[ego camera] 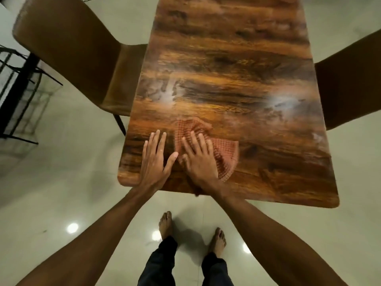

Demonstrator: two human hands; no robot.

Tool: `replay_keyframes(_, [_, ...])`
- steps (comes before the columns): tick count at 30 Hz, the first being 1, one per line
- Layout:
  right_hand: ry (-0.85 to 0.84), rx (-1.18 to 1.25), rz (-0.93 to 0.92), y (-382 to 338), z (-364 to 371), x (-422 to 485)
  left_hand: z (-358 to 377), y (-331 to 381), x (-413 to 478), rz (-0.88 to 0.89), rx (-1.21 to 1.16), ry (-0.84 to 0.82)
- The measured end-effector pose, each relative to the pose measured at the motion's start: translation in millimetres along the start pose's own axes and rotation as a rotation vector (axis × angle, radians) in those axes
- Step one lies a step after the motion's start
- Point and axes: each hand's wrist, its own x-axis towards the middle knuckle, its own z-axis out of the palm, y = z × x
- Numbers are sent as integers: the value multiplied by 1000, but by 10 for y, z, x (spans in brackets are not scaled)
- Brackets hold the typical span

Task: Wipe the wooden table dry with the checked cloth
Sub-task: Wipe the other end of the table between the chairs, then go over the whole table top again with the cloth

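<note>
Fingers [198,141] of the right hand [199,159] lie spread and flat on the cloth [226,153], pressing it to the table [226,58] rather than clamping it. The left hand [155,155] rests beside it, palm down on bare wood, its fingers nearly together and the thumb angled out toward the right hand; it holds nothing. The cloth sits crumpled near the near edge, a little left of the middle, sticking out past the hand on the far and right sides.

The wiping looks to be underway at the near end. Pale shiny patches [171,93] farther out, one left and one right, may be wet film or only lamp glare; I cannot tell which. If wet, the next move is to push the cloth away toward them, keeping the palm flat.

The picture is smeared, so the cloth's folds are unclear. The table's far end is cut off, and both chairs [68,50] are only partly seen.
</note>
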Motion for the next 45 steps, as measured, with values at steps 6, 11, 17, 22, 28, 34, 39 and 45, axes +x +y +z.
replay_keyframes(6, [28, 42, 200, -436, 43, 614, -348, -631, 218, -47, -6, 37])
replay_keyframes(11, [-47, -17, -238, -1197, 398, 116, -511, -857, 165, -82, -52, 38])
replay_keyframes(17, [-37, 34, 18, -1408, 305, 518, -703, -1122, -61, -166, -63, 68])
replay_keyframes(22, [-3, 39, -160, -1353, 444, -15, -729, -1063, -244, -184, -108, 44])
replay_keyframes(28, [117, 113, 410, -636, 247, -435, -524, -620, -409, -154, -183, -16])
replay_keyframes(34, [70, 124, 148, 138, 226, -1049, -31, 95, -589, -85, -207, -71])
replay_keyframes(39, [140, 179, 555, 1254, -123, -1474, 492, 810, -655, -7, -195, -132])
replay_keyframes(45, [64, 101, 264, 1936, -170, -1752, 1057, 1750, -693, 75, -143, -250])
